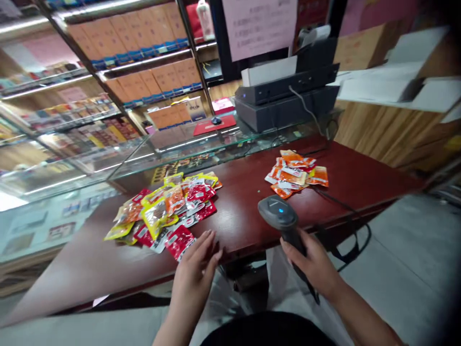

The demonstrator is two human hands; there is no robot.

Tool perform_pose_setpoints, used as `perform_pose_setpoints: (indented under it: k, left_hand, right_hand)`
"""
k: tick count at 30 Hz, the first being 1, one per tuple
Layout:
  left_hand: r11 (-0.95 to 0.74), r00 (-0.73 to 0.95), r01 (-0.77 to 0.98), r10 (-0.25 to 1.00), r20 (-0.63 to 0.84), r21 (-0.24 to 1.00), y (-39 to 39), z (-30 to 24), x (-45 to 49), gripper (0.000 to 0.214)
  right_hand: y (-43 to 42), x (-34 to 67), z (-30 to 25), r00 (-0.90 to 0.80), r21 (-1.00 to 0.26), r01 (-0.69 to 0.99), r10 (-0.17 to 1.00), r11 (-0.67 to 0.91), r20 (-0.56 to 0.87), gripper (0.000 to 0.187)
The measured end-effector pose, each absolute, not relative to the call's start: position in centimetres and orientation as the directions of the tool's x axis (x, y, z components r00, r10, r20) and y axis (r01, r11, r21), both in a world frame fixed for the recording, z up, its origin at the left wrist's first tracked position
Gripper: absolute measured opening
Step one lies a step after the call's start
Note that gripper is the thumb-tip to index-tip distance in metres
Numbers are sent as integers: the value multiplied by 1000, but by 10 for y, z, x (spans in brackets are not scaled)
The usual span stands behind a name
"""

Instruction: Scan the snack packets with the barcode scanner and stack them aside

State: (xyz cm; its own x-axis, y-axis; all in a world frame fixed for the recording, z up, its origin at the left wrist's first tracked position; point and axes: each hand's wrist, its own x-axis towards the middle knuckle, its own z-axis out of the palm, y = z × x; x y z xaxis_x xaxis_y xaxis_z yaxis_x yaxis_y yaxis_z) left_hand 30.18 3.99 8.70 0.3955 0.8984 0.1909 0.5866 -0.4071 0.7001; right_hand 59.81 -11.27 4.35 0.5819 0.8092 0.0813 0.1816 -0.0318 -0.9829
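My right hand [312, 263] is wrapped round the handle of a black barcode scanner [279, 215], whose head with a blue light points over the front edge of the dark red table [245, 202]. My left hand [196, 262] reaches forward with fingers stretched out and holds nothing. Its fingertips are just short of a red snack packet [179, 240] at the near edge of a big pile of red, yellow and orange packets [163, 211]. A smaller pile of mostly orange packets [295, 174] lies farther right on the table.
A glass display counter [118, 163] with shelves of goods runs along the left and back. A black receipt printer [288, 91] stands behind the table, and a red mouse pad with a mouse [215, 122] lies on the glass. A black cable [345, 211] hangs off the table's right front.
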Motion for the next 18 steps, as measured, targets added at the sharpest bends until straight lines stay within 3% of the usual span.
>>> perform_pose_setpoints:
  k: [4,8,10,14,18]
  left_hand:
    - [-388,249,716,919,307,580,42,73,243,64]
    - [-411,321,802,908,268,434,55,62,217,98]
    - [-415,342,823,907,245,388,57,57,213,104]
    - [-425,322,819,897,302,387,51,50,218,95]
    - [-518,434,727,855,284,450,46,49,230,68]
  right_hand:
    - [-106,571,47,521,-985,167,852,-34,59,37]
    - [-101,546,53,452,-979,200,889,-28,67,28]
    - [-100,536,49,414,-978,209,907,-12,77,29]
    - [-101,520,33,376,-976,219,922,12,95,36]
    - [-101,511,25,347,-972,234,933,16,98,55]
